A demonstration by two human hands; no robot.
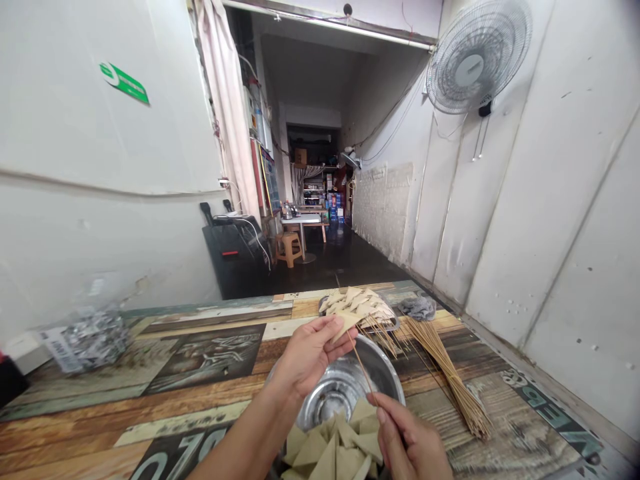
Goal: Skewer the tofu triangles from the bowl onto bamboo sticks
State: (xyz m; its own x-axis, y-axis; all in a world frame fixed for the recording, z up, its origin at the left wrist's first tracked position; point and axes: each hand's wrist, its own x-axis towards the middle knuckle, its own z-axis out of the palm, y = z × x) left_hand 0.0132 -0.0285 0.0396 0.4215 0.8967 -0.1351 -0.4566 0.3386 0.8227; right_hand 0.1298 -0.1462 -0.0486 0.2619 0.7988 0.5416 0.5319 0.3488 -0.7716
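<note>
My left hand (307, 360) pinches a folded beige tofu-skin triangle (347, 323) between thumb and fingers, above the far side of a metal bowl (390, 367). A thin bamboo skewer (364, 370) slants up from my right hand (407, 437), its upper end at the triangle; whether it has gone through is hidden by the fingers. The fingers of my right hand are closed round the skewer's lower part. In the near part of the bowl lies a pile of similar tofu-skin triangles (333, 450). Beyond it, skewered triangles (357, 303) are heaped on a tray (396, 325).
To the right lies a loose bundle of bamboo skewers (450, 377), with a crumpled grey plastic bag or cloth (419, 307) behind it. A clear container of small packets (95, 340) stands at the left of the wood-patterned table (280, 387). A wall fan (475, 63) hangs upper right.
</note>
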